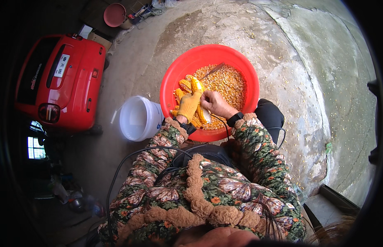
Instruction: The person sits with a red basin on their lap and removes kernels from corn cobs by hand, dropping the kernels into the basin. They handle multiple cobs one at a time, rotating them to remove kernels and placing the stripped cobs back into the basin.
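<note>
Left hand (188, 106), in a yellow knitted glove, is wrapped around a yellow corn cob (198, 103) held over the near side of the round red plastic basin (175, 70), and the bare right hand (215, 103) is closed on the same cob just beside it. The basin sits on the grey concrete floor (282, 53), heaped with loose yellow kernels (226, 82) at the far side and whole cobs at the near-left. A white plastic bucket (138, 118) stands just left of the basin, and beyond it a small red car (61, 80) shows a white rectangular plate on its rear.
</note>
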Demonstrator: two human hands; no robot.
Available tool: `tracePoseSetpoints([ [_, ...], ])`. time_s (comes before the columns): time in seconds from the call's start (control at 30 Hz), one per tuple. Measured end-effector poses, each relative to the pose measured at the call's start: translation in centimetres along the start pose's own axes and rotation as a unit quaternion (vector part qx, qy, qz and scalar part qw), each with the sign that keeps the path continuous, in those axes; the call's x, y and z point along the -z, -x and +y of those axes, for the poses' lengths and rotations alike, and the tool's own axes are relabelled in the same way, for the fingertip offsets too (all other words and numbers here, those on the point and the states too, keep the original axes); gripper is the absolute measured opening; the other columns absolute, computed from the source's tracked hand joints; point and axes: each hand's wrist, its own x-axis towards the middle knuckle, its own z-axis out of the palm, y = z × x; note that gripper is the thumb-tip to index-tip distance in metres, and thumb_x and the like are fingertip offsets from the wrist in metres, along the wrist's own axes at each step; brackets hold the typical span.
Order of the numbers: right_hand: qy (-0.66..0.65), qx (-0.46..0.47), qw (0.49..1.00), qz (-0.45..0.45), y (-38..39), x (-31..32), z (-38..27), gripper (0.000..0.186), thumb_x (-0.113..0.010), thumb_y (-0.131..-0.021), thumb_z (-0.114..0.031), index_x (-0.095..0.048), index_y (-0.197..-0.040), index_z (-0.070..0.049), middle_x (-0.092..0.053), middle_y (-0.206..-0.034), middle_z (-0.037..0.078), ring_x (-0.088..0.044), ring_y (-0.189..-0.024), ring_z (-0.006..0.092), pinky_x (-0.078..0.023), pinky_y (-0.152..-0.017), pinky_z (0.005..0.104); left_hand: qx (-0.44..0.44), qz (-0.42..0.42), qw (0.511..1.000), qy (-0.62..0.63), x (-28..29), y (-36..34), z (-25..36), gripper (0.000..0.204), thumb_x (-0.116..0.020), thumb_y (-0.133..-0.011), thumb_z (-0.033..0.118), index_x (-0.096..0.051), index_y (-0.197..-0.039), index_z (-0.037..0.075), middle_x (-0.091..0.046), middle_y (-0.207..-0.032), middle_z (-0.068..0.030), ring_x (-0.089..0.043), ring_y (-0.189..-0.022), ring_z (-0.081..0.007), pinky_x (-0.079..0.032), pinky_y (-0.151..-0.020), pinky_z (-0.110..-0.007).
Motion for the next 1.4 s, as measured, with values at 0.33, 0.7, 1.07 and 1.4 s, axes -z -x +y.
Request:
tracePoseSetpoints([
  [0.33,0.047,0.029,0.998,0.008,0.1,-0.8,-0.2,0.018,-0.059,-0.085,-0.017,-0.055,-0.080,0.000,-0.056,-0.062,0.012,-0.056,-0.058,0.0211,-0.047,-0.056,0.0362,-0.178,-0.013,0.944,-0.276,1.0,0.4,-0.8,0.031,-0.049,-0.094,0.033,-0.062,-0.098,0.006,-0.064,-0.084,-0.0191,-0.065,-0.076,-0.0311,-0.050,-0.065,-0.038],
  [0.7,-0.007,-0.083,0.993,0.089,-0.9,0.7,1.7,0.024,-0.060,-0.092,-0.025,-0.058,-0.091,-0.001,-0.057,-0.068,0.001,-0.055,-0.062,0.0093,-0.048,-0.055,0.0256,0.008,0.011,0.989,0.147,1.9,0.2,2.3,0.040,-0.054,-0.092,0.039,-0.061,-0.093,0.000,-0.064,-0.080,-0.0108,-0.062,-0.070,-0.0215,-0.047,-0.063,-0.033],
  [1.07,0.087,0.001,0.996,0.025,1.7,-2.1,-1.4,0.050,-0.051,-0.093,-0.042,-0.046,-0.120,0.000,-0.060,-0.103,0.029,-0.058,-0.096,0.0447,-0.047,-0.080,0.0493,0.177,0.120,0.932,0.292,1.7,-0.3,1.8,0.049,-0.056,-0.087,0.050,-0.061,-0.091,0.001,-0.061,-0.068,-0.0055,-0.057,-0.048,-0.0149,-0.042,-0.040,-0.028],
  [1.4,0.107,0.025,0.984,0.143,0.9,-3.1,0.8,0.039,-0.045,-0.097,-0.029,-0.060,-0.079,0.001,-0.058,-0.066,0.028,-0.058,-0.065,0.0464,-0.045,-0.058,0.0525,0.176,0.163,0.948,0.208,0.8,-0.6,0.3,0.060,-0.057,-0.085,0.050,-0.061,-0.091,-0.009,-0.065,-0.078,-0.0170,-0.065,-0.074,-0.0271,-0.049,-0.067,-0.037],
])
